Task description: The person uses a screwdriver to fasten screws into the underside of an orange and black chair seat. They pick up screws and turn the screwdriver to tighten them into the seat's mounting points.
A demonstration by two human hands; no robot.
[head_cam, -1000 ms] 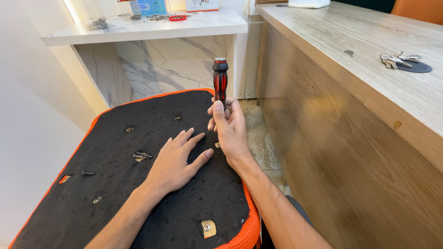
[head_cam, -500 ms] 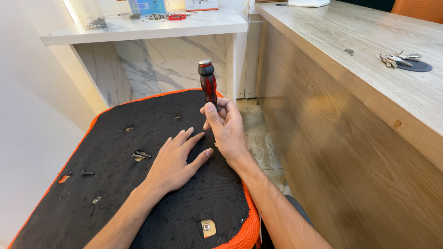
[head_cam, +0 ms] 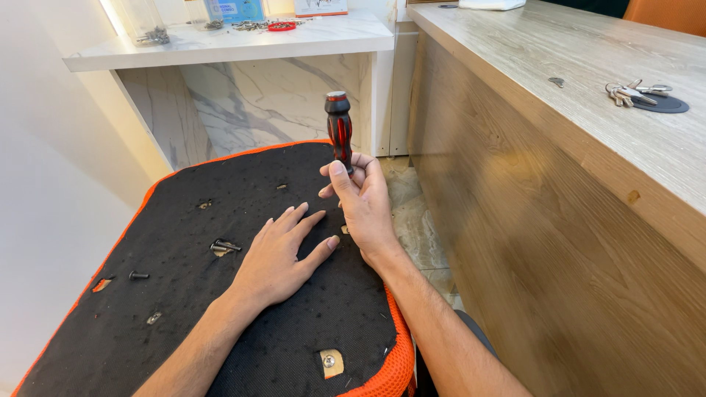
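Centrally, a right hand (head_cam: 364, 202) closed around the lower part of an upright screwdriver with a red-and-black ribbed handle (head_cam: 339, 130), thumb pressed up against the grip, fingers curled round it, tip hidden behind the hand and pointing down at a black fabric-covered chair seat underside with an orange mesh edge (head_cam: 184, 184). Just beside, a left hand (head_cam: 283, 254) lying flat, palm down, on that black fabric, fingers spread wide and holding nothing, thumb reaching toward the right wrist. Left of the flat hand, a small cluster of dark loose screws (head_cam: 223, 247) resting on the fabric, and further left a single black bolt (head_cam: 137, 276), well apart from either hand. Near the bottom edge, a pale square plate with a screw head in its middle (head_cam: 330, 362), set into the fabric. Behind the seat, a white marble-patterned shelf (head_cam: 243, 44) carrying small scattered hardware. To the right, a light wooden counter (head_cam: 588, 66) with a bunch of metal keys on a dark round tag (head_cam: 640, 93) lying on top.
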